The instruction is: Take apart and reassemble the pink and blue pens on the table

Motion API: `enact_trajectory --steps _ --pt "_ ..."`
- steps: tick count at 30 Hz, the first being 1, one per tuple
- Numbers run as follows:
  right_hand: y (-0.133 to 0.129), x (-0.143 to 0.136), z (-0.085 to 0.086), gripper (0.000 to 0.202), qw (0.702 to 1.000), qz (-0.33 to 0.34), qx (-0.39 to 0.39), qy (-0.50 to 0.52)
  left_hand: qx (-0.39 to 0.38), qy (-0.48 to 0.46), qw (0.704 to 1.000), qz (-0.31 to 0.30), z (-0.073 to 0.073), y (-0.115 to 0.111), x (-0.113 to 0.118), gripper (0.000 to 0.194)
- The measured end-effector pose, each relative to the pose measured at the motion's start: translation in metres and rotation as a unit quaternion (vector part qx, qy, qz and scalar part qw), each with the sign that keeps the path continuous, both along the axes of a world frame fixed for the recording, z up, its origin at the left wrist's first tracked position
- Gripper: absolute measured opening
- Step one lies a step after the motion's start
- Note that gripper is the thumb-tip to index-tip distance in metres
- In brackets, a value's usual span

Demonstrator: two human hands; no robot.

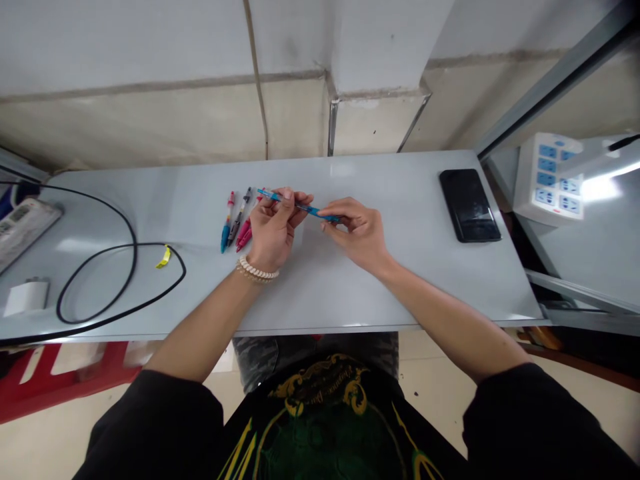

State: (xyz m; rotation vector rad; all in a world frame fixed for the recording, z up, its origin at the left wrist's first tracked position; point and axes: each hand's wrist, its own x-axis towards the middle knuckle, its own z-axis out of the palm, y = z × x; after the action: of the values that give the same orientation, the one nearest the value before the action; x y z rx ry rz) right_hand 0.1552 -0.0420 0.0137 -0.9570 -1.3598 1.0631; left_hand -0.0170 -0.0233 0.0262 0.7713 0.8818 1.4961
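A blue pen is held slantwise above the middle of the table. My left hand, with a pale coiled band at the wrist, pinches its left part between thumb and fingers. The thumb and fingertips of my right hand close on its right end. Just left of my left hand lie several pens side by side: one with a blue lower part and pink top, a dark grey one and pink ones partly hidden by my left hand.
A black phone lies on the grey table at the right. Beyond it stands a white power strip. At the left are a looped black cable with a yellow tag and a white charger. A wall runs behind.
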Motion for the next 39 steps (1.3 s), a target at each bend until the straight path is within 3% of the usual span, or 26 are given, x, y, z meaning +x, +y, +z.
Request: enact_trajectory --steps 4,8,12,15,20,22,26,29,33,39 --pt "0.002 0.002 0.002 0.038 0.997 0.031 -0.059 0.023 -0.004 -0.013 1.000 -0.004 0.001 -0.001 0.002 0.026" --pt "0.002 0.001 0.003 0.033 0.999 0.019 -0.029 0.031 0.003 -0.029 1.000 -0.005 0.003 -0.001 0.002 0.023" --pt "0.001 0.000 0.002 0.031 0.997 0.040 -0.054 0.040 0.004 -0.029 1.000 -0.008 0.003 -0.001 0.002 0.023" --pt "0.000 0.001 0.003 0.028 1.000 0.012 -0.018 0.013 -0.009 -0.023 1.000 -0.003 0.005 -0.001 0.003 0.021" --pt "0.000 0.000 0.002 0.045 0.993 0.051 -0.089 0.055 -0.008 -0.028 1.000 0.000 0.007 -0.002 0.004 0.019" --pt "0.000 -0.001 0.000 0.037 0.993 0.060 -0.084 0.056 -0.011 -0.021 1.000 -0.001 0.007 -0.002 0.004 0.021" --pt "0.001 0.000 -0.002 0.023 1.000 -0.012 -0.018 0.003 -0.022 -0.002 1.000 0.007 0.005 0.000 0.003 0.029" --pt "0.000 0.000 0.000 0.021 0.999 0.004 -0.044 0.001 -0.013 -0.016 1.000 0.015 0.004 0.002 0.002 0.031" --pt "-0.001 -0.003 0.004 0.039 0.993 0.044 -0.098 0.039 -0.008 -0.017 1.000 0.021 0.002 0.003 0.000 0.027" --pt "-0.001 0.002 0.013 0.056 0.987 0.047 -0.130 0.081 -0.016 -0.009 0.998 0.054 0.002 0.011 -0.008 0.025"
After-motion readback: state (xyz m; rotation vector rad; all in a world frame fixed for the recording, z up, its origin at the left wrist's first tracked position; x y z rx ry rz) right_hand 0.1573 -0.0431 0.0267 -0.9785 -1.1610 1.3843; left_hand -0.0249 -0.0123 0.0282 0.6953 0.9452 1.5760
